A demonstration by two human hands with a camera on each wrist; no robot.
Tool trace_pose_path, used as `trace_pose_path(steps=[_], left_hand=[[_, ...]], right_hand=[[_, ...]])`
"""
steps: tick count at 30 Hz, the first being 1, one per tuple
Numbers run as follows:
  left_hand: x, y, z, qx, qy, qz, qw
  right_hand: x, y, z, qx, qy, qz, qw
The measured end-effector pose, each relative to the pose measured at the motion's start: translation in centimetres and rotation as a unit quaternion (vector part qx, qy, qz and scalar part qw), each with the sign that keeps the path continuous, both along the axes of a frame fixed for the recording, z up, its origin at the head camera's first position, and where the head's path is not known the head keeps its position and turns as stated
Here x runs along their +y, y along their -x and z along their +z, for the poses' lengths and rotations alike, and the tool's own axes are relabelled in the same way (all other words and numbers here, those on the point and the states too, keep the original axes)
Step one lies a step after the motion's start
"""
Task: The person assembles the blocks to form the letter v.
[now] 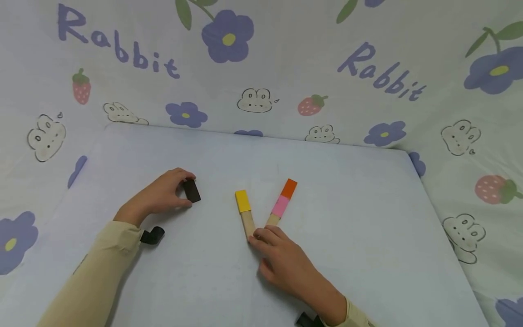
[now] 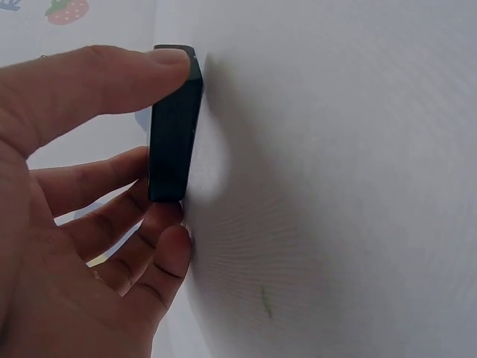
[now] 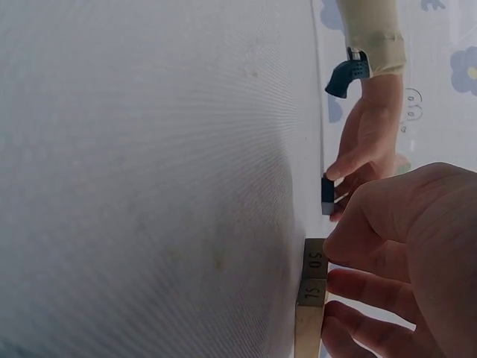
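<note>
A small black block (image 1: 191, 190) stands at the left, its two ends between the thumb and fingers of my left hand (image 1: 163, 193), which pinches it at the table surface. Right of it, two rows of blocks make a V. One row has a yellow block (image 1: 243, 200) above a plain wooden block (image 1: 248, 224); the other runs from an orange block (image 1: 289, 188) through a pink block (image 1: 280, 206) to a wooden block (image 1: 272, 220). Fingertips of my right hand (image 1: 286, 263) rest on the V's lower point and partly hide it. Dark printed marks show on two wooden end faces (image 3: 315, 257).
White cloth covers the table (image 1: 367, 227). Behind it hangs a curtain (image 1: 278, 54) printed with rabbits, flowers and strawberries. A black wrist device (image 1: 153, 235) sits by the left cuff, and another (image 1: 307, 319) is by the right cuff.
</note>
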State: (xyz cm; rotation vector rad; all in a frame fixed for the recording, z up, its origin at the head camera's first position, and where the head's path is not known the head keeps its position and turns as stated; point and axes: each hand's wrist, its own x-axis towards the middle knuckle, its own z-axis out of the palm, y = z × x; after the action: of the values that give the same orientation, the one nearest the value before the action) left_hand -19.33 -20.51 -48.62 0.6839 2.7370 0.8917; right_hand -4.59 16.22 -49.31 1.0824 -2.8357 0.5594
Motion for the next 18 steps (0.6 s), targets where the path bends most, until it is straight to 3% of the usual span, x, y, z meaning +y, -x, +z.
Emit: trace_pose_path(steps=[18], left_hand=[[1.2, 0.8, 1.0, 0.006, -0.011, -0.018, 0.9998]], right_hand=[[0.0, -0.1, -0.1, -0.004, -0.005, -0.004, 1.0000]])
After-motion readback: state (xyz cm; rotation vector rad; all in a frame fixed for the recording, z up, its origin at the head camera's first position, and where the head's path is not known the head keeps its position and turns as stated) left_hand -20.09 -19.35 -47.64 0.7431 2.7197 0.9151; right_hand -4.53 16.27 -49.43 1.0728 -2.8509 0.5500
